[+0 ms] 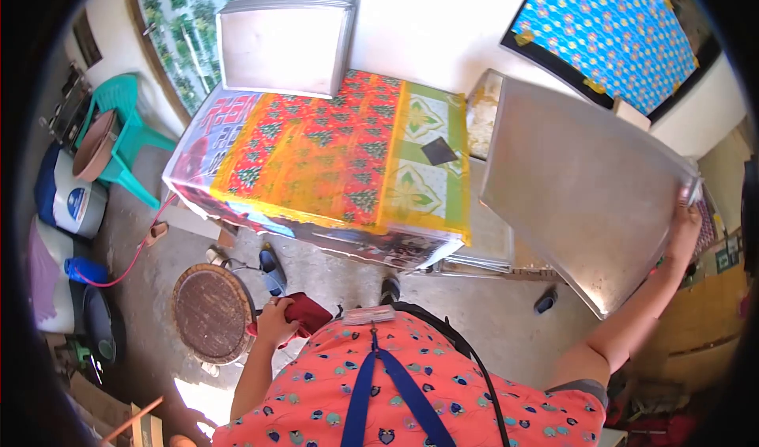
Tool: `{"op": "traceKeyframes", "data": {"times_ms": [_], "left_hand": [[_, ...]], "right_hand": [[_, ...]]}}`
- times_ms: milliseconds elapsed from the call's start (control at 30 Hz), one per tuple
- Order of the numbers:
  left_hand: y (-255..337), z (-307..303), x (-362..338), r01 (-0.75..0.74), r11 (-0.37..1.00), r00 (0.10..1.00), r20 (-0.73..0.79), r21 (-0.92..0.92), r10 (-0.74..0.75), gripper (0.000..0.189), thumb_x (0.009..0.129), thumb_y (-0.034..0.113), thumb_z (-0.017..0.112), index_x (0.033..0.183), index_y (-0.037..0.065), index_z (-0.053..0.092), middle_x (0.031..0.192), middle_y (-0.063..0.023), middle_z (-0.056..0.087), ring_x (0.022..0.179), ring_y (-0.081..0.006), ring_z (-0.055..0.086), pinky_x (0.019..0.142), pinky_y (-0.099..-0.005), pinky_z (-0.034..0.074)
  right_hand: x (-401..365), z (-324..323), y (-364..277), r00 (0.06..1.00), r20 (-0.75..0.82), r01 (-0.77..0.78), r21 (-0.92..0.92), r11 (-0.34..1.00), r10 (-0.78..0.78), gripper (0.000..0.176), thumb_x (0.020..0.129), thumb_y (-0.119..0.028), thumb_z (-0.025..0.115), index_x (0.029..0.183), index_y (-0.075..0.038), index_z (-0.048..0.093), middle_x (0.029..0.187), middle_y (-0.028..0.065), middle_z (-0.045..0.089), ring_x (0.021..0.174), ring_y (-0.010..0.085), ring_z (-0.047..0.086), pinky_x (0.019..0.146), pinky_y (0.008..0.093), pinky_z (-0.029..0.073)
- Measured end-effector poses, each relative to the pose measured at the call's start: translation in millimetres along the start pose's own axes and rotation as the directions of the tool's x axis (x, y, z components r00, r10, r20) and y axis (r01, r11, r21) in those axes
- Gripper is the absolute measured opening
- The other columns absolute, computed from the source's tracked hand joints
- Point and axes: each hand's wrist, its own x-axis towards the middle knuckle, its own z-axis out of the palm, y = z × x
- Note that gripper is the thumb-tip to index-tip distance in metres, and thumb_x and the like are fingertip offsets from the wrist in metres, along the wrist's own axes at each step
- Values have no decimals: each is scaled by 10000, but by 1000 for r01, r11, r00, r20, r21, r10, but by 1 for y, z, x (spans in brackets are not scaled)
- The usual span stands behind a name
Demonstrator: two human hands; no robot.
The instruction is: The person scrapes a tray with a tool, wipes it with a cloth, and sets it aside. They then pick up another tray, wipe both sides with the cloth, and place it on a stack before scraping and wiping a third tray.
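My left hand is closed around a dark red cloth, low in front of my body, beside a round brown-topped stool. Out to the right, my right hand grips the edge of a large flat metal tray, which is tilted. Part of a container with pale contents shows behind the tray's left edge. A table with a patterned red, yellow and green cover stands ahead, and a stack of metal trays leans upright at its back.
A green plastic chair holding a brown basin stands at the left, near a blue container and a pink hose. Slippers lie on the floor. A blue patterned panel is at the upper right.
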Motion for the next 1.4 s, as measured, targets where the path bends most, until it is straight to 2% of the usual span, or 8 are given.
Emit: {"op": "traceKeyframes", "data": {"times_ms": [267,367,733,867,1067,1200,1233,1400], "left_hand": [[-7,20,-13,47,989,998,36,-137,-42,503,624,254,674,1105,157,564,1132,-164,524,1049,-357,521,858,-443,462],[-7,16,-9,53,991,998,-30,-122,-57,511,626,255,670,1114,156,560,1119,-137,526,1049,-347,520,855,-442,463],[61,-5,21,303,949,929,-195,-88,-315,489,618,238,675,1091,157,583,1119,-131,535,1044,-334,535,844,-436,475],[94,-21,33,324,936,905,-244,-134,-348,480,614,191,657,1084,128,580,1096,-155,544,1043,-342,536,875,-435,460],[131,-85,74,21,836,862,-414,-549,-293,447,642,33,628,1082,35,552,1031,-133,567,1003,-279,564,890,-342,441],[144,-96,131,-183,433,923,-306,-883,-234,415,736,44,607,1145,48,532,1060,-85,560,998,-219,559,899,-322,431],[164,-102,145,-187,335,944,-263,-923,-199,422,765,58,595,1179,52,513,1088,-81,551,1011,-210,551,912,-324,427],[162,-73,168,511,11,839,502,-859,210,641,893,383,534,1408,86,294,1312,-105,461,1174,-218,468,990,-378,380]], "right_hand": [[14,203,87,971,139,-220,188,957,196,741,872,-597,512,1179,75,568,1136,183,607,1002,222,547,939,340,397],[-39,324,87,722,658,-661,564,495,213,650,917,-493,504,1239,71,503,1201,170,578,1071,230,562,917,349,448],[-135,604,87,441,850,-801,229,553,286,584,917,-448,541,1118,100,550,1013,156,635,858,227,632,730,370,535],[-130,629,103,830,537,227,-79,971,-151,378,901,-294,591,1063,48,606,942,209,636,832,297,623,738,371,506],[-154,539,9,547,837,-423,262,867,15,185,852,-70,602,1024,-22,653,1013,142,652,908,238,623,791,338,485],[-212,470,-52,383,657,92,672,735,-649,488,762,-179,717,1214,-79,562,1283,129,509,1216,235,469,991,373,394],[-225,451,-69,265,786,-342,618,708,-559,577,734,-220,746,1251,-82,529,1348,118,437,1262,237,410,1020,364,365],[-249,412,-88,77,954,-450,294,843,-291,672,683,-304,801,1244,-57,527,1300,116,496,1202,225,473,982,356,402]]}}
